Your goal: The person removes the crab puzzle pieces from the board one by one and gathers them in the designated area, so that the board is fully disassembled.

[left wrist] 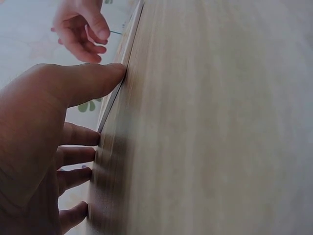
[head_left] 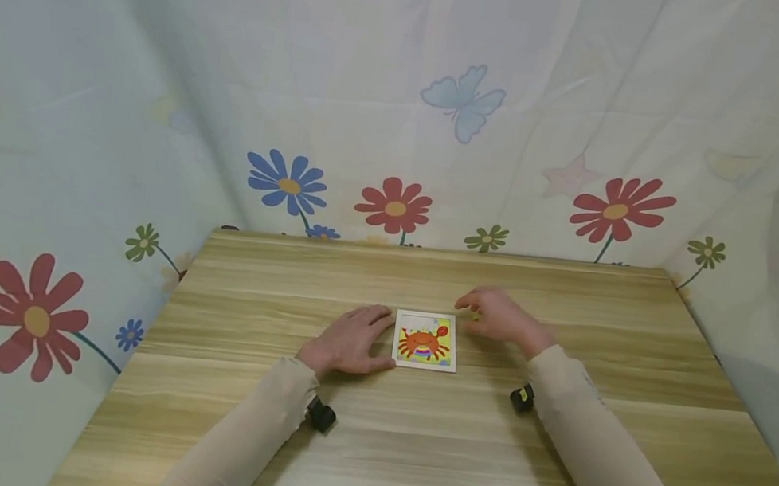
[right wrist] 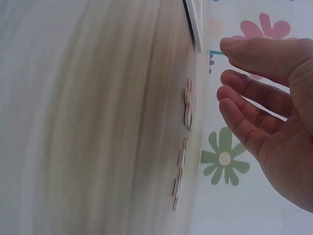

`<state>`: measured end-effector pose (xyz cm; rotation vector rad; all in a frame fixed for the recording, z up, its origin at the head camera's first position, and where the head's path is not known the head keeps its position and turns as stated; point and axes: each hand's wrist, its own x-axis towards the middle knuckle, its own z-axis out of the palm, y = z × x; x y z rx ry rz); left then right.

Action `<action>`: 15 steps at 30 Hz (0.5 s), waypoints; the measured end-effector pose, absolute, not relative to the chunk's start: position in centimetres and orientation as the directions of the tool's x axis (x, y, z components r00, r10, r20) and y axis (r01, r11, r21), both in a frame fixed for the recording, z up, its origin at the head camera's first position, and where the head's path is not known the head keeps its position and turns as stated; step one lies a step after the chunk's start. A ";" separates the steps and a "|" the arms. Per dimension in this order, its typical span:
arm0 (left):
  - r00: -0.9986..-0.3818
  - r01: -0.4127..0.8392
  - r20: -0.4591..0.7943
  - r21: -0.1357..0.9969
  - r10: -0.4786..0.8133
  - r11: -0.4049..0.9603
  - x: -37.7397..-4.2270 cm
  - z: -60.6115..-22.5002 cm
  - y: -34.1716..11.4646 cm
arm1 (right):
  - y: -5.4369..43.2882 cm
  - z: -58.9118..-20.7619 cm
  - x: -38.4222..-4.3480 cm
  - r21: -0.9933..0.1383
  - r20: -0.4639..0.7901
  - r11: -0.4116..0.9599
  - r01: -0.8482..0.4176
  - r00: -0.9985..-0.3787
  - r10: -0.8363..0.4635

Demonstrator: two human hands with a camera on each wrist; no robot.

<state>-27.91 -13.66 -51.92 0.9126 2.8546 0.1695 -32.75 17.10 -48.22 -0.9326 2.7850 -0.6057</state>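
Observation:
A small square crab puzzle (head_left: pixel 425 342) with a white border lies flat on the table; the upper left of its picture is pale grey. My left hand (head_left: pixel 352 340) rests at its left side, thumb at the lower left corner and fingers spread with their tips on the wood. In the left wrist view, that thumb (left wrist: pixel 100 81) lies against the puzzle's edge. My right hand (head_left: pixel 502 318) hovers just right of the puzzle, fingers loosely bent and holding nothing. Flat puzzle pieces (right wrist: pixel 189 105) lie below it, mostly hidden in the head view.
The wood-grain table (head_left: pixel 402 445) reaches back to a white curtain (head_left: pixel 351 70) printed with flowers and a butterfly. Small black cameras (head_left: pixel 322 415) sit on both wrists, close over the tabletop.

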 end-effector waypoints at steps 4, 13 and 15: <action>-0.805 0.569 -0.097 0.153 0.585 0.808 -27.9 -52.0 -13.7 | 16.5 -48.2 -32.5 -0.400 -0.004 0.719 -0.569 -0.783 -0.622; -0.808 0.564 -0.100 0.149 0.580 0.812 -27.8 -51.9 -13.6 | 15.0 -48.4 -32.5 -0.385 -0.013 0.705 -0.596 -0.760 -0.649; -0.810 0.561 -0.105 0.148 0.577 0.814 -27.8 -51.9 -13.6 | 14.7 -48.6 -32.5 -0.370 -0.010 0.695 -0.616 -0.746 -0.666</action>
